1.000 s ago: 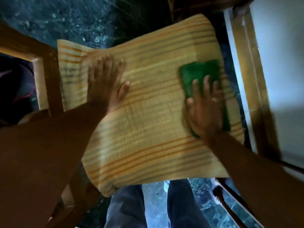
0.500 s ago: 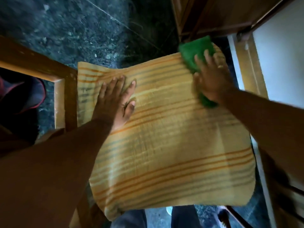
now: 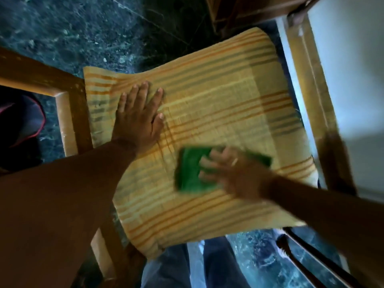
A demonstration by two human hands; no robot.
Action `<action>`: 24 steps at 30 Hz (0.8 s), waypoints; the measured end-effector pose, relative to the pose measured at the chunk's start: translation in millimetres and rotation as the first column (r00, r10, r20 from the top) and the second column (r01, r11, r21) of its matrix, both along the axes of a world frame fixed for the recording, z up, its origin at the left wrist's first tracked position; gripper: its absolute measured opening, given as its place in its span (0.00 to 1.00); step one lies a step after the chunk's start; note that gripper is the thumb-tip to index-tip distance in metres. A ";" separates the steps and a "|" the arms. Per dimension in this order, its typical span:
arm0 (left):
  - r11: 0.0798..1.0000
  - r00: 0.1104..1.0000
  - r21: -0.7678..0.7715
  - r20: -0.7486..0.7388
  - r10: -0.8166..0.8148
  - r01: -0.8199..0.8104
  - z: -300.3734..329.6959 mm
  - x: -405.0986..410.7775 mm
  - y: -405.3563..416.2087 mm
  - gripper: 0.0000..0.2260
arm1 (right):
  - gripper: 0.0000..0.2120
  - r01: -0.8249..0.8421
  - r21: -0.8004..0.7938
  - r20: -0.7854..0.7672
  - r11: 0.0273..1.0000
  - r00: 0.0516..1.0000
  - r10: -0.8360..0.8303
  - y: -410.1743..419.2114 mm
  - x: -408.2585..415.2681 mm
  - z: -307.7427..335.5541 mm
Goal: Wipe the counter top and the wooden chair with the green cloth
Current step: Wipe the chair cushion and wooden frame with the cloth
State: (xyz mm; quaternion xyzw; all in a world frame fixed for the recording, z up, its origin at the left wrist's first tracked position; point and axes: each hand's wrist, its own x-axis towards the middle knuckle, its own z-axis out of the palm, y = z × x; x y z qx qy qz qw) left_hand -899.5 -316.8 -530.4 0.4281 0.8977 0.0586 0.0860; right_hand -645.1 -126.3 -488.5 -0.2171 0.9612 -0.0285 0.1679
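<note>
The wooden chair point(image 3: 68, 113) stands below me, its seat covered by a yellow cushion with orange and grey stripes point(image 3: 218, 104). My left hand point(image 3: 138, 119) lies flat on the cushion's left part, fingers spread, holding nothing. My right hand point(image 3: 230, 173) presses the green cloth point(image 3: 190, 171) onto the cushion's near-right part; hand and cloth are blurred by motion. The cloth's right end shows past my fingers.
Dark marbled floor point(image 3: 62, 28) surrounds the chair. A wooden frame point(image 3: 311, 90) and a white panel point(image 3: 349, 69) rise at the right. A dark wooden piece point(image 3: 249, 9) sits beyond the cushion. My trouser legs point(image 3: 218, 265) show below the seat.
My right hand has swept the green cloth from the cushion's far right corner back toward me and to the left. My left hand stays flat on the left part.
</note>
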 end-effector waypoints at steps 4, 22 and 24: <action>1.000 1.000 0.006 0.009 0.005 -0.005 0.9 1.8 0.2 0.27 | 0.27 0.649 0.120 -0.116 0.752 0.761 -0.638 110.9 -16.9 11.4; 0.982 0.907 -0.189 0.408 0.103 -0.026 95.4 114.5 -18.4 0.19 | 0.35 0.662 -0.130 0.158 0.738 0.749 -0.644 -87.3 86.4 42.9; 0.963 0.790 -0.263 0.577 0.210 -0.064 100.3 151.3 -34.4 0.25 | 0.34 0.757 -0.029 0.195 0.652 0.644 -0.739 -70.4 82.6 51.0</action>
